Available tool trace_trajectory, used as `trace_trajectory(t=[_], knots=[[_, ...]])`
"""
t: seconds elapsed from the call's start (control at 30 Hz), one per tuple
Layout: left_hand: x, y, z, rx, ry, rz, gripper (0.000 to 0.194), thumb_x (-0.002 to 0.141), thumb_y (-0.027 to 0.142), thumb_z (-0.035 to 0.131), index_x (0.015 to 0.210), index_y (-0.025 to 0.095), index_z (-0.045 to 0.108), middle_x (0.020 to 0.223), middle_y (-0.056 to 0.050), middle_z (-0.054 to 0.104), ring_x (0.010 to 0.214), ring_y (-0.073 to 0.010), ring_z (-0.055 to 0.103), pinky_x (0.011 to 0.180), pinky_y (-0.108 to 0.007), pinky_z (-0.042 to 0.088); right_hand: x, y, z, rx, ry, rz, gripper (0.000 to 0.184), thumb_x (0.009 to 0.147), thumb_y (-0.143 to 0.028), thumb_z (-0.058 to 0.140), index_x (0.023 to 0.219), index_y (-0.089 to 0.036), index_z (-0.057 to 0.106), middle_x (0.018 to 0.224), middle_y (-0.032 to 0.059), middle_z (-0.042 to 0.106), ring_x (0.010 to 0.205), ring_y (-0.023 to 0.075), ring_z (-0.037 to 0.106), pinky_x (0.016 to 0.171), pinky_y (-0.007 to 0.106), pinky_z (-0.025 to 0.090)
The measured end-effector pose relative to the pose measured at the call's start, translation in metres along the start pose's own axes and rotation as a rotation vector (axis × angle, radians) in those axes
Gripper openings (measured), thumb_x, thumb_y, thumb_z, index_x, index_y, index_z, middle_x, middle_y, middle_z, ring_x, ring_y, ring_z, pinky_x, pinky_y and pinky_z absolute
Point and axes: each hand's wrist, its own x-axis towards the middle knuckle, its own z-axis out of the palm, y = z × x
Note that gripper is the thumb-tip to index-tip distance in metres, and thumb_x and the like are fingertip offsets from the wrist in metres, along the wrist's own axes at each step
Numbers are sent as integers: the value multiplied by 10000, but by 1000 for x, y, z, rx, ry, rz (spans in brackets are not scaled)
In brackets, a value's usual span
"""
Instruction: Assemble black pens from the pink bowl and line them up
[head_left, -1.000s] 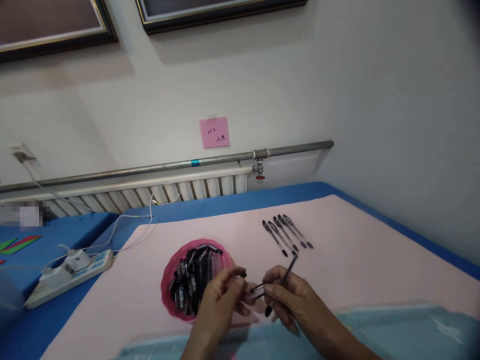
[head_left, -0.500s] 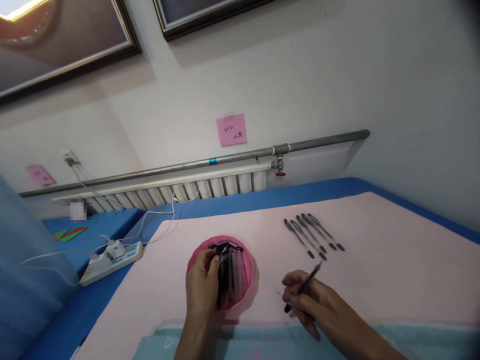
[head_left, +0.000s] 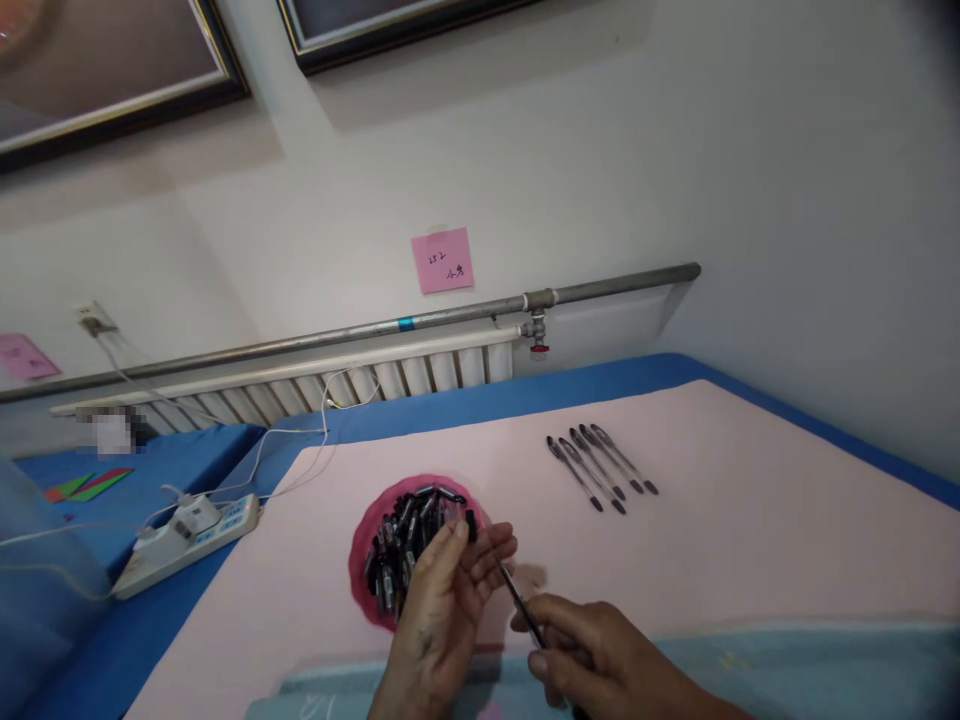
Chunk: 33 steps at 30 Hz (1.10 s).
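Note:
My left hand (head_left: 450, 595) is raised in front of the bowl, palm turned up. Its thumb and fingers pinch a small black pen cap (head_left: 471, 524). In my right hand (head_left: 592, 650) is a slim dark pen (head_left: 523, 605) without a cap, its tip slanting up toward the left fingers. Tip and cap are apart. Behind the left hand, a pink scalloped bowl (head_left: 360, 575) holds many black pen parts (head_left: 401, 535), partly hidden by the hand. Several capped clear pens (head_left: 602, 465) lie side by side on the pink sheet, right of the bowl.
A pink sheet (head_left: 750, 520) covers the blue table (head_left: 600, 378). Light-blue cloth (head_left: 810, 660) lies along the near edge. At left are a white power strip (head_left: 187, 545) with plugs and loose cords. Behind stand a radiator (head_left: 420, 375) and a wall pipe (head_left: 622, 285).
My left hand has left the bowl with a pen cap and moved right, toward my right hand. The right hand has moved down and left, turning its pen toward the cap.

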Motion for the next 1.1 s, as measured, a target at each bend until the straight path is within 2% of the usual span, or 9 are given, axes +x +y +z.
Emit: trace_trajectory(t=[0.27,0.53,0.67,0.8,0.97,1.1], knots=[[-6,-4,11,0,37,-40,228,692,299,699,812,128,608,871,-122,703,851,-224,653,724,-311,484,2,2,2,-3,15,4,124,775,-265,472,676,-198,443,557,-26,533,494,112,488,474,214,341],[-5,-7,10,-25,62,-55,172,756,274,636,829,122,603,920,-140,697,876,-224,650,725,-305,491,0,4,3,-4,13,23,101,765,-217,482,671,-198,453,550,-41,530,488,101,483,461,197,333],[-6,-8,14,-13,84,-61,140,741,249,652,791,136,587,886,-126,702,834,-212,656,701,-304,498,0,5,3,1,23,23,69,765,-212,480,699,-194,471,571,-42,530,484,95,476,455,191,334],[-6,-13,15,-28,85,-77,157,728,258,668,792,144,583,900,-121,701,810,-200,655,689,-298,497,1,4,3,11,60,2,105,771,-208,477,670,-198,452,568,-43,531,498,96,490,467,186,348],[-5,-20,13,-24,86,-63,215,727,306,667,846,138,604,959,-122,691,765,-184,653,697,-307,494,1,1,6,1,96,-26,87,802,-219,472,746,-188,531,582,-32,559,545,116,539,507,198,383],[-4,-24,12,20,82,-39,227,694,322,696,798,148,593,902,-114,700,834,-207,644,708,-312,480,1,0,6,0,118,-32,92,810,-237,476,767,-191,542,574,-37,564,545,119,541,525,205,388]])
